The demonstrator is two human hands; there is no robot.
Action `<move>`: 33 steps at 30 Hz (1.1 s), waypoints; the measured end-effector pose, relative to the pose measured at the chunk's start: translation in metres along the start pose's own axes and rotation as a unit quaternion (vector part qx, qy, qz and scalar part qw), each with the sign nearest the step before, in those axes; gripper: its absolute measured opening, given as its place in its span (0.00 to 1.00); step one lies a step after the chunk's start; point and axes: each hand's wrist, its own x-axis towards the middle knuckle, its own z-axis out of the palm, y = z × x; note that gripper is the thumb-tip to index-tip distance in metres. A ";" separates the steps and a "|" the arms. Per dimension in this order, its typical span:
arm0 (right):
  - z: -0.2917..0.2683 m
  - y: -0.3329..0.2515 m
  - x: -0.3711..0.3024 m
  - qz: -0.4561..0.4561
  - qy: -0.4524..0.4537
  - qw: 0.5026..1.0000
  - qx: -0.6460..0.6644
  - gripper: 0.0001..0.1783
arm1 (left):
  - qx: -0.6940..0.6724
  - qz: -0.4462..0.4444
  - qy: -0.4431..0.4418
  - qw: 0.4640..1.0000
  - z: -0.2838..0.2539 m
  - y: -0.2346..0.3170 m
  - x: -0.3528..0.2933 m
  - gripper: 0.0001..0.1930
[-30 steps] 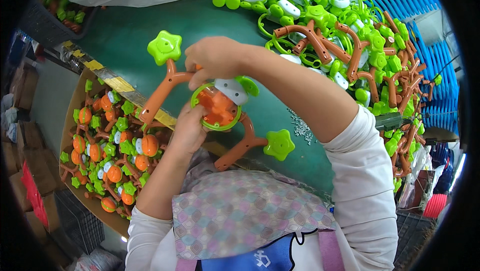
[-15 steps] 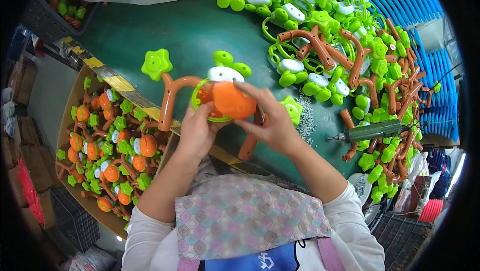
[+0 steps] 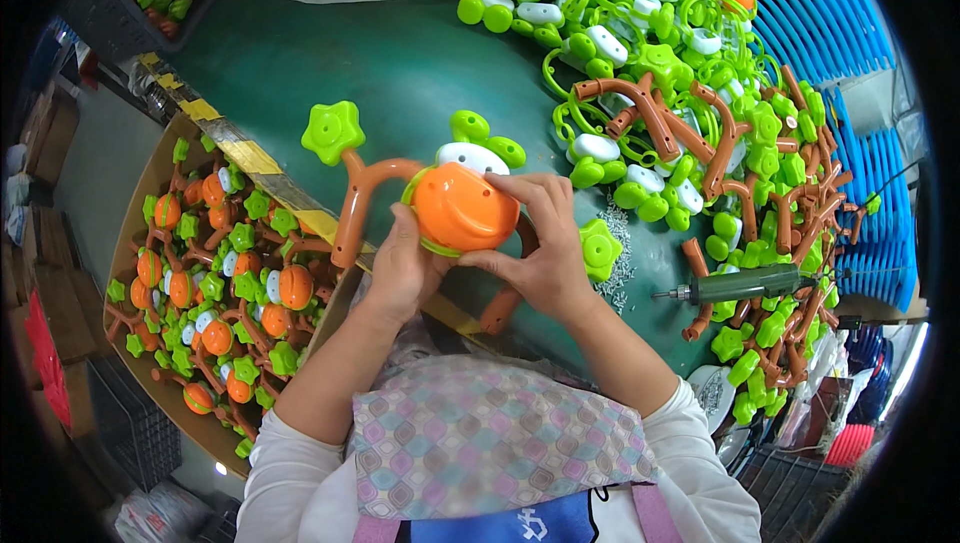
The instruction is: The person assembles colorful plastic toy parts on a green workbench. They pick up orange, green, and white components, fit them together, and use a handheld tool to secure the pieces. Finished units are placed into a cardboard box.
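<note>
Between my two hands is a plastic toy figure with a round orange shell point(image 3: 464, 208), a white eye piece point(image 3: 470, 157) with green knobs above it, and a green rim at its edge. Brown branch arms point(image 3: 378, 175) stick out on both sides, one ending in a green star-shaped knob point(image 3: 332, 133). My left hand point(image 3: 405, 261) grips the toy's lower left side. On its right, my right hand point(image 3: 540, 248) has its thumb and fingers on the orange shell. A second green star knob point(image 3: 600, 251) shows just beyond my right hand. The back of the toy is hidden.
A heap of green and white parts point(image 3: 610, 53) and brown branch pieces point(image 3: 720, 133) covers the right of the green table point(image 3: 300, 53). Small screws point(image 3: 618, 253) and a green power screwdriver point(image 3: 740, 285) lie nearby. Left is a cardboard box point(image 3: 135, 233) of assembled toys; blue racks point(image 3: 820, 3) stand right.
The orange shell, tilted over the open green ring before, now sits against it and covers its opening. Both hands remain on the toy. The whole view has shifted slightly.
</note>
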 end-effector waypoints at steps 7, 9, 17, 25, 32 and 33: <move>-0.006 -0.003 0.003 -0.094 -0.050 0.966 -0.237 0.43 | 0.067 0.032 0.029 0.997 0.010 0.005 -0.009 0.37; -0.011 -0.010 0.004 -0.133 -0.068 0.944 -0.293 0.42 | 0.071 0.038 0.022 0.996 0.011 0.006 -0.010 0.36; -0.032 -0.005 0.033 -0.186 -0.081 0.950 -0.237 0.30 | 0.139 0.012 0.065 0.988 0.025 0.026 0.006 0.38; -0.034 0.030 0.111 0.121 -0.315 0.938 -0.079 0.17 | 0.374 -0.059 -0.026 0.925 0.027 0.037 0.032 0.30; -0.032 0.059 0.056 0.003 -0.118 0.988 -0.104 0.20 | 0.461 -0.145 -0.030 0.875 0.038 0.043 0.043 0.28; -0.044 0.052 0.049 0.008 -0.197 0.980 -0.023 0.35 | 0.462 -0.152 -0.032 0.873 0.037 0.041 0.042 0.29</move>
